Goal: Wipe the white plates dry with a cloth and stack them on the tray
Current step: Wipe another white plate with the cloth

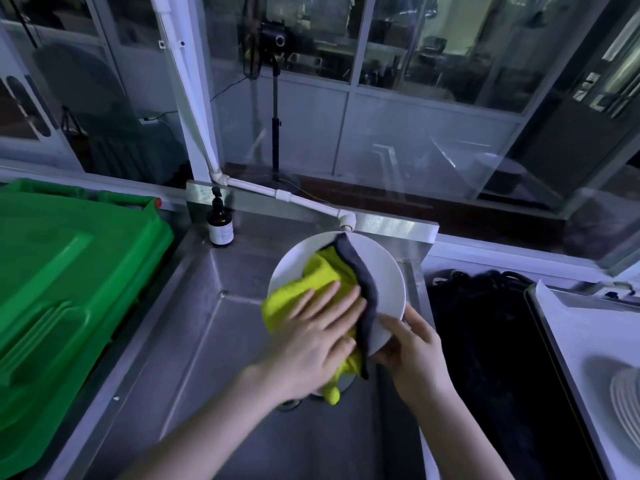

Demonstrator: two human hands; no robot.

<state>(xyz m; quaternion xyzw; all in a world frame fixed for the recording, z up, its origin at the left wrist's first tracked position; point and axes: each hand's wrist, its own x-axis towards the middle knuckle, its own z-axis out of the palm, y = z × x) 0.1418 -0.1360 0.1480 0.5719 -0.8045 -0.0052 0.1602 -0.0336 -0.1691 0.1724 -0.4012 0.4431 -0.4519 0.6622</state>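
Note:
A white plate (384, 271) is held tilted above the steel sink (194, 306). My right hand (415, 355) grips its lower right rim, thumb on the face and fingers behind. A yellow cloth with a dark grey edge (322, 275) lies across the plate's face. My left hand (318, 334) presses flat on the cloth with straight fingers. At the far right a stack of white plates (623, 407) sits on a tray (568, 327) lined in white.
A green plastic bin lid (69, 271) fills the left side. A brown pump bottle (220, 223) stands at the sink's back left corner. A white pipe with a tap (346, 221) runs along the back. A black mat (491, 341) lies between sink and tray.

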